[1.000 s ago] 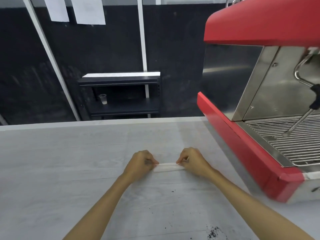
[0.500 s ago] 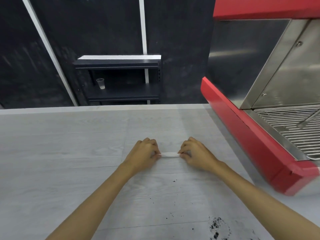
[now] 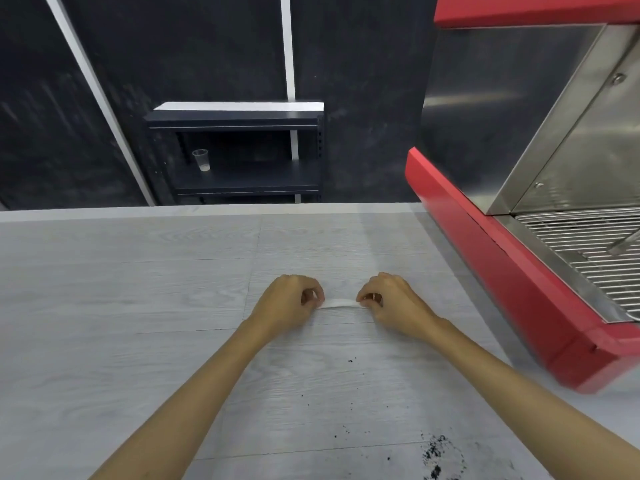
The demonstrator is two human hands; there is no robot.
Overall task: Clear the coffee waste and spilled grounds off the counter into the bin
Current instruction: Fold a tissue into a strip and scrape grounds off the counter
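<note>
- Grounds (image 3: 434, 453): dark scatter on the grey worktop (image 3: 121, 306), near edge, right of centre; stray specks (image 3: 351, 360) further in.
- Left hand (image 3: 287, 303): fingers curled, pinching the left end of a white strip (image 3: 337, 303).
- Right hand (image 3: 391, 301): fingers curled, pinching the strip's right end.
- Strip: stretched between both hands, low over the worktop; contact unclear.
- Espresso machine (image 3: 502, 271): red, steel grate (image 3: 588, 258), at right.
- Shelf (image 3: 242, 116): dark, beyond the worktop, holding a clear cup (image 3: 201, 160).

The pale wood-grain tabletop (image 3: 138, 306) bore scattered coffee grounds (image 3: 434, 452) nearer than the right hand (image 3: 394, 303), and a red espresso machine (image 3: 512, 289) apparently rested beyond it.
</note>
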